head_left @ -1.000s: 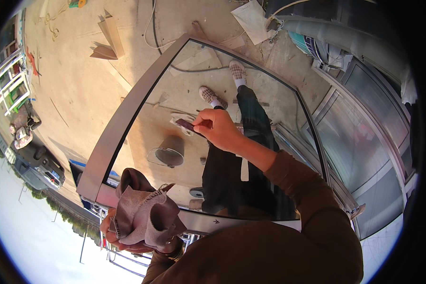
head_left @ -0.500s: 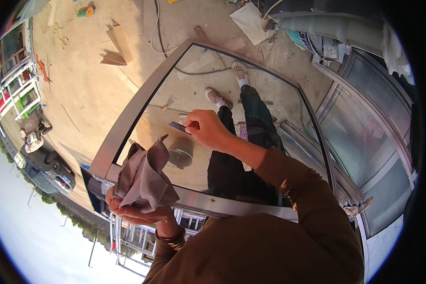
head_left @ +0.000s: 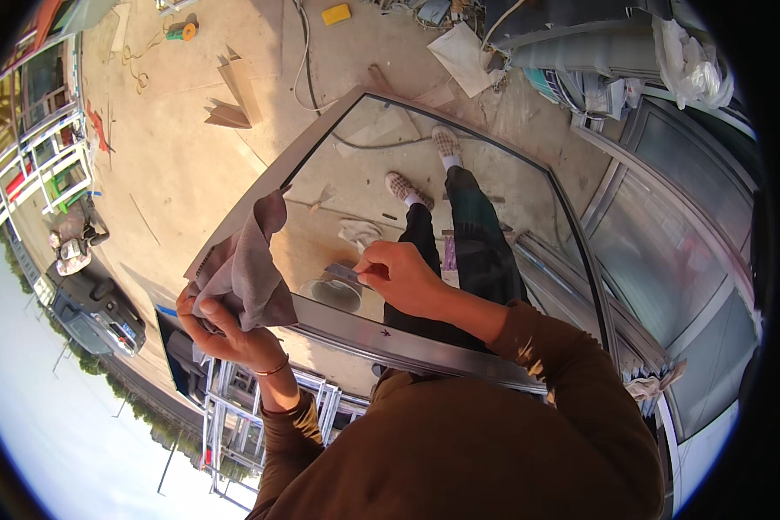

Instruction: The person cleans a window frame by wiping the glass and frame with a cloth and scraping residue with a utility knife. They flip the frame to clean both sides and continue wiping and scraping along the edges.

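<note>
A metal-framed glass panel lies in front of me, and my legs and checked shoes show through its pane. At its near left corner my left hand is closed on a bunched grey-brown cloth, which stands up in folds over the frame. Over the near middle of the glass, my right hand pinches a small flat grey blade that points left. Whether the blade touches the pane I cannot tell. A grey bucket appears through the glass just below the blade.
Framed glass panels lean at the right. Folded cardboard, a yellow block and a cable lie on the concrete floor. Metal frames stand at the near left. A person is near a dark vehicle.
My right hand with the blade has moved nearer and slightly right. My left hand has shifted left and up with the cloth. A pale rag shape now shows through the glass.
</note>
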A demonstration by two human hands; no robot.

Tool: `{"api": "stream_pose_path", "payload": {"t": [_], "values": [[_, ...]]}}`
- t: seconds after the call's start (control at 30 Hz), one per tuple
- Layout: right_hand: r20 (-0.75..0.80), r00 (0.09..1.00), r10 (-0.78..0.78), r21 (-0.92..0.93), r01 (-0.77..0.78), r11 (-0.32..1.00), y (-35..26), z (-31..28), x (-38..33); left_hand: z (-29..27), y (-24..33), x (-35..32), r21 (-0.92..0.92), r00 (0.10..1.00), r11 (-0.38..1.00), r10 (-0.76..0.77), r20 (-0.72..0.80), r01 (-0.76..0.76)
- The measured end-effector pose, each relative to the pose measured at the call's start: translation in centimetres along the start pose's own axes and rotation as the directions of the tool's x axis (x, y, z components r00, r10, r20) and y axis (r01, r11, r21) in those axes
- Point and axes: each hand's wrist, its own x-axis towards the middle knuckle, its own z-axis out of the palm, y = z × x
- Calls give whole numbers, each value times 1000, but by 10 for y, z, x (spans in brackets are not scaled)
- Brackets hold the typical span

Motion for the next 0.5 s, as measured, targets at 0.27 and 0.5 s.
{"api": "stream_pose_path", "payload": {"t": [0.27, 0.5], "values": [[-374, 892, 254, 61, -250, 966, -17, -101, -74, 10, -18, 78, 335, 496, 684, 45, 867, -648], [-572, 773, 274, 114, -256, 960, -31, -153, -135, 65, -13, -39, -63, -321, 749, -204, 925, -659]]}}
